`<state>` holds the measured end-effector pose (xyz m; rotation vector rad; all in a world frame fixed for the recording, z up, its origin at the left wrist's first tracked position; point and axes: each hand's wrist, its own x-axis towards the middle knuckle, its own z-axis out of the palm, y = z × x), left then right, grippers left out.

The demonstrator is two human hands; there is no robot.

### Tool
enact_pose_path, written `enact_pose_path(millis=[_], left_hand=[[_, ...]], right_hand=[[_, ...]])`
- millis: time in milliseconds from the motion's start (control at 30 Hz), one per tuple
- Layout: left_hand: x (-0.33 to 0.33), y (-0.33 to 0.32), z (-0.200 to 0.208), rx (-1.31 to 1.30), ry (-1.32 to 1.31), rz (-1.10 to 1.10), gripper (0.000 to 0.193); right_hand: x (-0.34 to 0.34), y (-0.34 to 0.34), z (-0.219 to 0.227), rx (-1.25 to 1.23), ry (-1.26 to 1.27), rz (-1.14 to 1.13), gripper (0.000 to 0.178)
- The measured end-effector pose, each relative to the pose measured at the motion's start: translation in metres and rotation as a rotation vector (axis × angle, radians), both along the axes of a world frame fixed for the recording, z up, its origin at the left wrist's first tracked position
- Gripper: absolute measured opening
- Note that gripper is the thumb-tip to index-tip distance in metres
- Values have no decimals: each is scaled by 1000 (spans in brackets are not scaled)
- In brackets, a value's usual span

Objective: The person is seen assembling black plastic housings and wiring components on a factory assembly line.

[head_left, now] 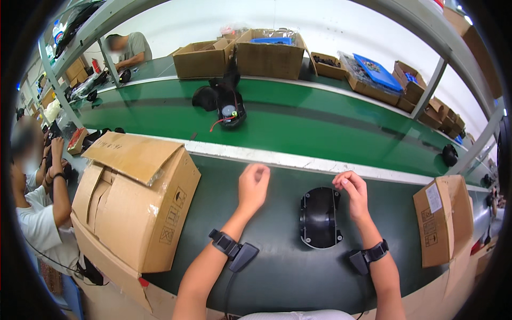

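Note:
A round black plastic housing (pixel 320 217) lies flat on the dark green table between my two hands. My left hand (pixel 253 186) hovers to its left with fingers loosely curled, and I see nothing in it. Just above the part's right rim, my right hand (pixel 352 192) has its fingers bent and pinched together; whether something small is held I cannot tell. Both wrists carry black strapped devices. Beyond the white table edge, a black assembly with a red wire (pixel 226 104) rides on the green conveyor belt (pixel 330 120).
A large open cardboard box (pixel 136 208) stands at my left, a smaller one (pixel 444 218) at my right. Several boxes of parts (pixel 269 53) line the far side of the belt. A co-worker sits at the left edge (pixel 37 213), another person at the back left (pixel 128 48).

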<state>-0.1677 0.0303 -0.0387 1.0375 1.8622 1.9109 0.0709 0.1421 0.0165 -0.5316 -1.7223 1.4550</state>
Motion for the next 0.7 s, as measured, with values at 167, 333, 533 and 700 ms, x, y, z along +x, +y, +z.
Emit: enact_pose_path(millis=[167,333,533,700], left_hand=[[1,-10,5,-135,109,-42,16],[0,-16,12,-160,242,-30,16],[4,-13,19,-150,238,-47,15],[3,-10,17,-137,286,-48,13]], right_hand=[[-68,26,83,165,-140,314,17],[-189,33,109,634,-604,551,33],[-280,40,58,1387,-660,152,44],[-301,60,33,1449,-864,34,25]])
